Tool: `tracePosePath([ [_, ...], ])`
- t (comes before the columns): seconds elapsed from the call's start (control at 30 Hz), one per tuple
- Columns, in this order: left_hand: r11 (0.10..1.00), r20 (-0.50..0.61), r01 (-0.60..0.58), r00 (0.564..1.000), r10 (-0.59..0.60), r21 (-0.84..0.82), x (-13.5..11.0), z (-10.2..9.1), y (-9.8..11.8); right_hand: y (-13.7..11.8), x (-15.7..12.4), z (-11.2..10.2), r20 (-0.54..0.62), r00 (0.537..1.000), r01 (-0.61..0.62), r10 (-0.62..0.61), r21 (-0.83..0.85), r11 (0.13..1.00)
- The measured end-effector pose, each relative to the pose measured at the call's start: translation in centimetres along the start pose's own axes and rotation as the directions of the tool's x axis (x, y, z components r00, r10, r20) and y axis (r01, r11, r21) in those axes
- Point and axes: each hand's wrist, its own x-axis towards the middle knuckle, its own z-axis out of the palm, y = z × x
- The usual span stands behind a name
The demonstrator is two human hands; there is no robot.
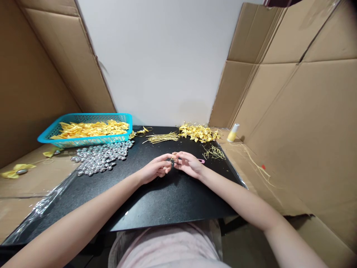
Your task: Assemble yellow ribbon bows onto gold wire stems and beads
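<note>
My left hand [156, 168] and my right hand [190, 164] meet over the middle of the black tabletop [167, 208]. Between their pinched fingertips is a thin gold tie [173, 159], mostly hidden by the fingers. Behind the hands lies a bundle of straight gold ties [164, 137]. A pile of yellow ribbon bows [198, 132] sits at the back right, with a tangle of short gold tie pieces [214, 152] in front of it. Just beyond my right hand, a small pink looped object [201, 160] shows in part.
A turquoise basket [83, 143] of yellow ribbon bows stands at the back left. Many silver beads [102, 158] spread before it. A bow with a silver bead [19, 171] lies far left. A yellow thread spool [233, 133] stands right. Cardboard walls [304, 111] flank the table.
</note>
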Motion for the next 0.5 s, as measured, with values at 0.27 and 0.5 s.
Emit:
tracePosePath([
  [0.27, 0.992, -0.073, -0.059, 0.995, 0.068, 0.114, 0.17, 0.10, -0.27, -0.04, 0.22, -0.17, -0.043, 0.998, 0.043, -0.045, -0.037, 0.998],
  [0.5, 0.977, -0.210, -0.079, 0.970, 0.121, 0.199, 0.31, 0.52, -0.10, 0.10, 0.49, -0.56, -0.075, 0.982, 0.137, -0.171, -0.334, 0.933],
])
